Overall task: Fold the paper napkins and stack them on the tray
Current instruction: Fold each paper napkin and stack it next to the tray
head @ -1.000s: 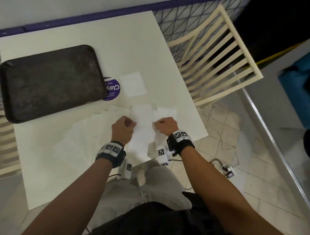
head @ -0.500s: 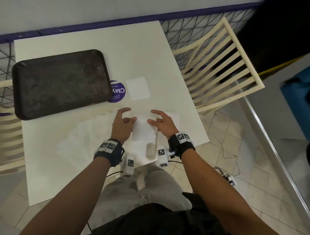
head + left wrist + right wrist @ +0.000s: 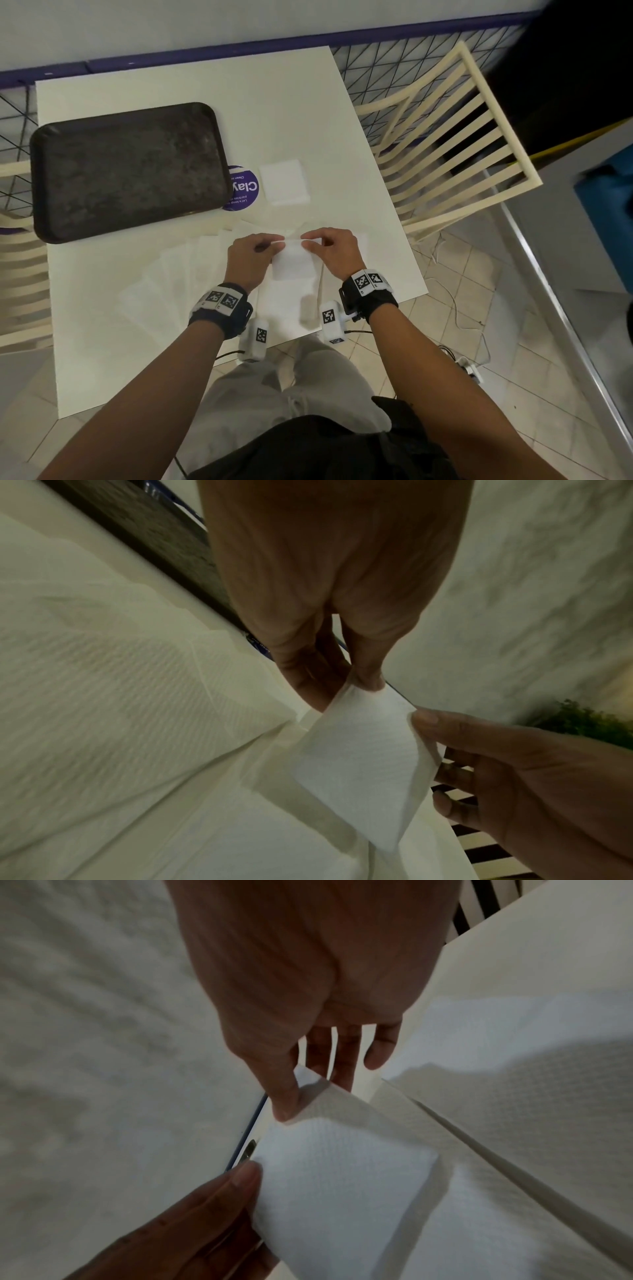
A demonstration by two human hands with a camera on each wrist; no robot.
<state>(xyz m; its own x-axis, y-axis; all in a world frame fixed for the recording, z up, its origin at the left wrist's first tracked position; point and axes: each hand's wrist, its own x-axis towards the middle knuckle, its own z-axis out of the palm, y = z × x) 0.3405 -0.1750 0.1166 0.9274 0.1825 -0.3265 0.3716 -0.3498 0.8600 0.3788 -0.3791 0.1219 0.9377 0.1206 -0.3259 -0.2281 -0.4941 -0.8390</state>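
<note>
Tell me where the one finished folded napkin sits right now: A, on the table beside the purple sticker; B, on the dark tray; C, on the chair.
A: the folded napkin lies on the table right of the purple sticker, off the tray.

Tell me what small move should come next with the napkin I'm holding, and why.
Probably lower it and press the fold flat. Both the left hand and right hand pinch the folded napkin by its far corners, lifted above the spread napkins, and the tray holds none yet.
</note>
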